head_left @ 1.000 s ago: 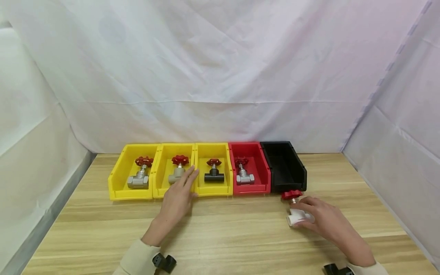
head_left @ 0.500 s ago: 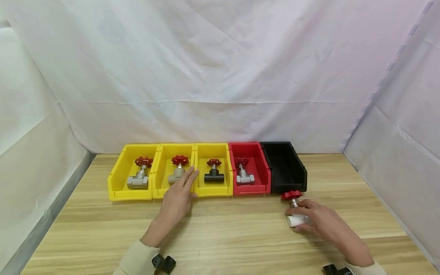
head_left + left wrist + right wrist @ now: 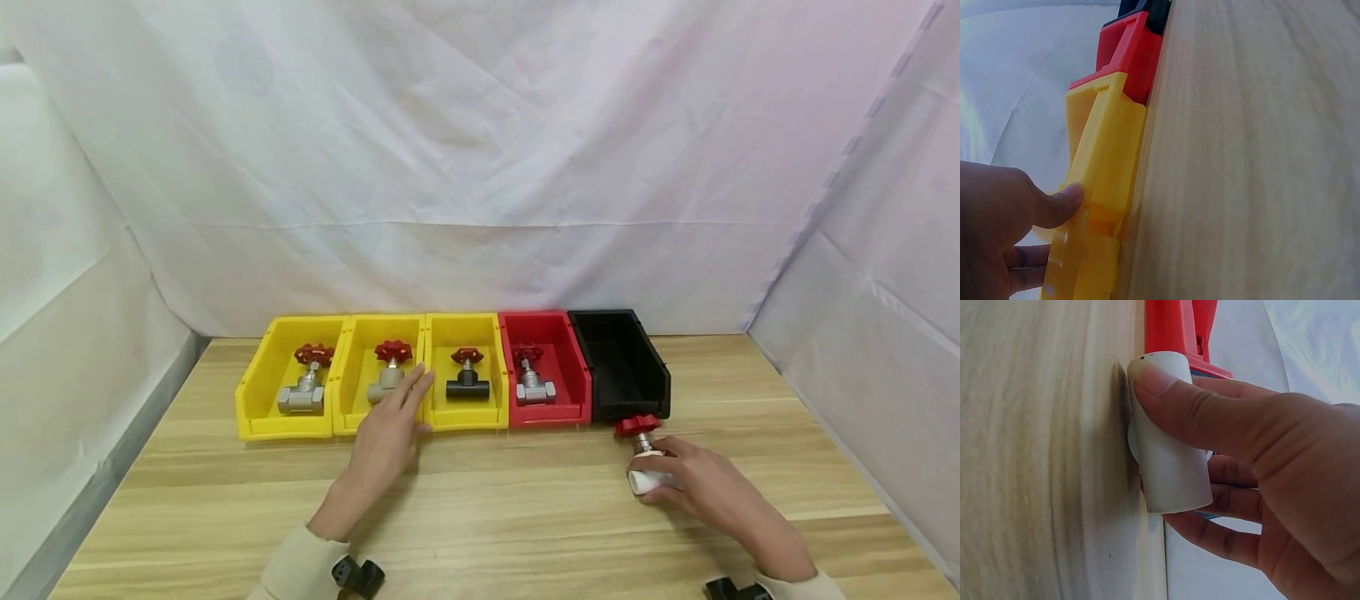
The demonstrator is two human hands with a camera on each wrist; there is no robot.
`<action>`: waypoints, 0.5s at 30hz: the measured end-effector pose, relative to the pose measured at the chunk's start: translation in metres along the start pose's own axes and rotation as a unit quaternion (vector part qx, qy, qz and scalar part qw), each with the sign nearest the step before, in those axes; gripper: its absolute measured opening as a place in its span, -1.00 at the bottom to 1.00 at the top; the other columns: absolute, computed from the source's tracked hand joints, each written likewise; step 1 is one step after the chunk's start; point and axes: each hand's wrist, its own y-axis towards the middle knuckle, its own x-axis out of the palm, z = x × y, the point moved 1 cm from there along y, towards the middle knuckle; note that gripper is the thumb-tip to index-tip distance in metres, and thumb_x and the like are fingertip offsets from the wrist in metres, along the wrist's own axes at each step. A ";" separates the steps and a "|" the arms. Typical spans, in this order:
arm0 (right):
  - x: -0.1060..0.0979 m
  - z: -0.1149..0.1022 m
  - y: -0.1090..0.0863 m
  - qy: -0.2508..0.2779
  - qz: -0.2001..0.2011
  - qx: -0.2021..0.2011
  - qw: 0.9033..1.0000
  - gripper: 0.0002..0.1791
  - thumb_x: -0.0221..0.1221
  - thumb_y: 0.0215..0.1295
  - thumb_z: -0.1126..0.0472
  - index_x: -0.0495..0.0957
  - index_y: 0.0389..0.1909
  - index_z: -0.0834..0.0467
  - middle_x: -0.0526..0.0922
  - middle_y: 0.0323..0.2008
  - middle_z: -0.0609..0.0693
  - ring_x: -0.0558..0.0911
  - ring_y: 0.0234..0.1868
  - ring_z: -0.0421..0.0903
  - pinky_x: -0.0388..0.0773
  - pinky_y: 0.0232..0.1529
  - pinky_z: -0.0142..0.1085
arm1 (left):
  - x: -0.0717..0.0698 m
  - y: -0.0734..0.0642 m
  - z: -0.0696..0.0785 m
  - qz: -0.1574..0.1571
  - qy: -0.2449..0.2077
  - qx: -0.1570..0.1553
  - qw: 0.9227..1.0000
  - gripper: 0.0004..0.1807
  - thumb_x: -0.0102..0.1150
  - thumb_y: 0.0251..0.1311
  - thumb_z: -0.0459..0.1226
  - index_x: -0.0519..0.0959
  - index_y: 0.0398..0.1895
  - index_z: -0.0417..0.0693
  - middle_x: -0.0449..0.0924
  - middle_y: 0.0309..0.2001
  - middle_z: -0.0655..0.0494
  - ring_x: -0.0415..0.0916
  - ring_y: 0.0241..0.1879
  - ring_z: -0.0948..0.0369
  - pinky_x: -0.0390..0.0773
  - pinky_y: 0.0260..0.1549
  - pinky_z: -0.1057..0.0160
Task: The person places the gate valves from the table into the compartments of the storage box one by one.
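My right hand [image 3: 716,492] holds a white plastic valve [image 3: 1169,437] with a red handwheel [image 3: 637,425], just in front of the black bin. In the right wrist view the thumb presses along the white pipe body and the other fingers go behind it. The valve is low at the tabletop; whether it touches is unclear. My left hand [image 3: 386,437] rests on the front edge of the middle yellow bins, fingers extended. Its thumb touches the yellow rim [image 3: 1075,250] in the left wrist view. Behind those fingers, a beige valve [image 3: 386,382] with a red handwheel is partly covered.
Other valves stand in the row: a metal one [image 3: 303,392] far left, a black one [image 3: 467,383] in the third yellow bin, another metal one [image 3: 534,387] in the red bin [image 3: 551,414]. The black bin [image 3: 630,408] ends the row. White cloth [image 3: 480,167] hangs behind.
The white valve has turned slightly in the right hand, and the fingers have shifted a little on its body. The left hand keeps its place.
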 end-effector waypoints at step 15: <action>-0.007 -0.006 0.001 0.010 0.007 -0.008 1.000 -0.64 0.41 -0.04 -0.03 0.67 -0.14 -0.19 0.60 -0.08 0.09 0.63 -0.16 0.00 0.61 -0.26 -0.09 | 0.001 -0.001 -0.001 -0.007 0.003 -0.005 1.000 -0.16 0.46 -0.04 -0.34 0.31 0.37 -0.09 0.25 0.36 -0.04 0.47 -0.39 0.12 0.38 -0.63 0.39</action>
